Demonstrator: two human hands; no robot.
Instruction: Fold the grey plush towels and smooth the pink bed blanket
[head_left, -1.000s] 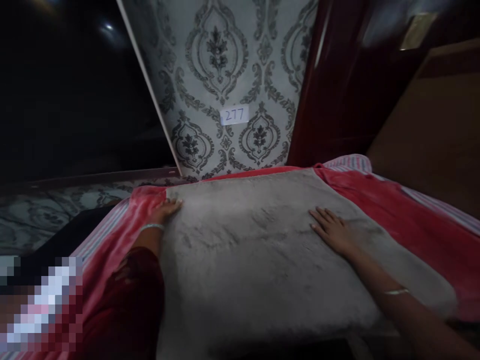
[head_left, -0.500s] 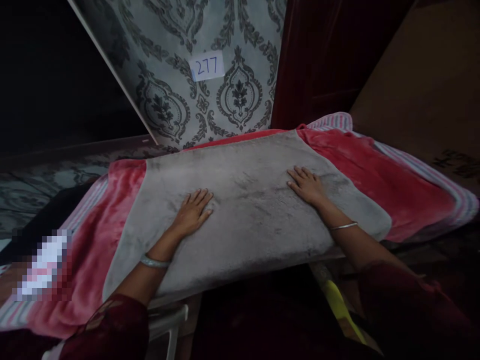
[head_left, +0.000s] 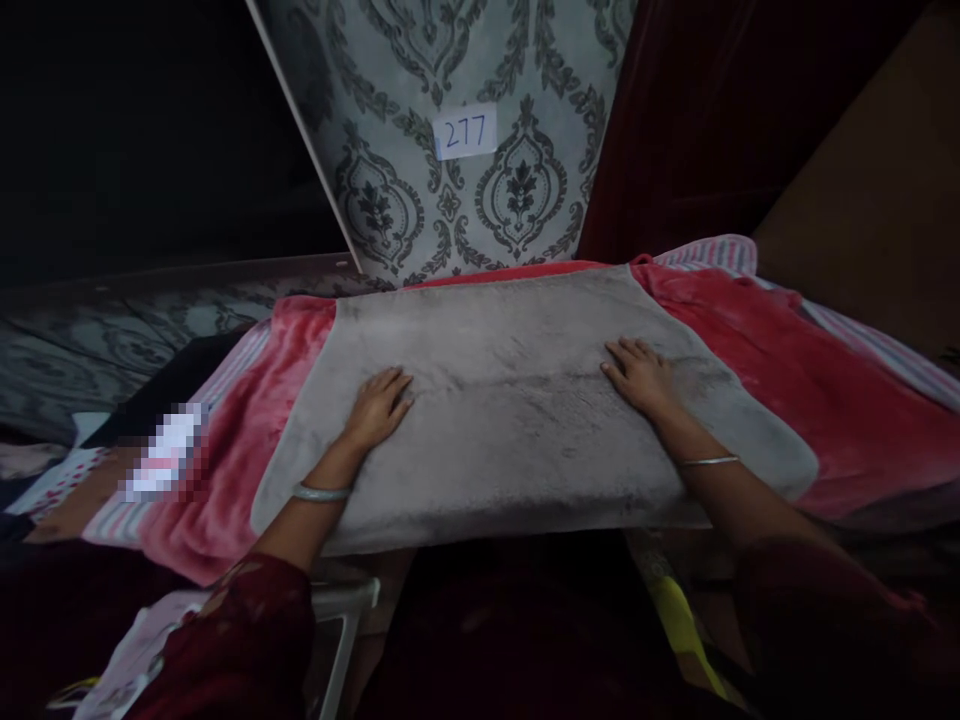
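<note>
A grey plush cloth [head_left: 510, 440] lies spread over a red blanket [head_left: 847, 370] with striped edging, which shows on both sides of it. My left hand [head_left: 377, 407] rests flat on the left part of the cloth, fingers extended, a bangle at the wrist. On the right part, my right hand [head_left: 641, 377] also lies palm down with its fingers stretched out. Neither hand holds anything. Faint creases run across the cloth between them, and its near edge hangs toward me.
Behind the blanket stands a patterned wall with a paper label [head_left: 466, 131] reading 277. A large dark screen [head_left: 165, 140] is at left, a dark red panel [head_left: 720, 110] at right. Below the near edge are a pale metal frame [head_left: 345, 640] and a yellow strip [head_left: 679, 615].
My left hand has slid left across the grey cloth, so my hands are farther apart. The right hand stays at nearly the same spot. The whole view has shifted.
</note>
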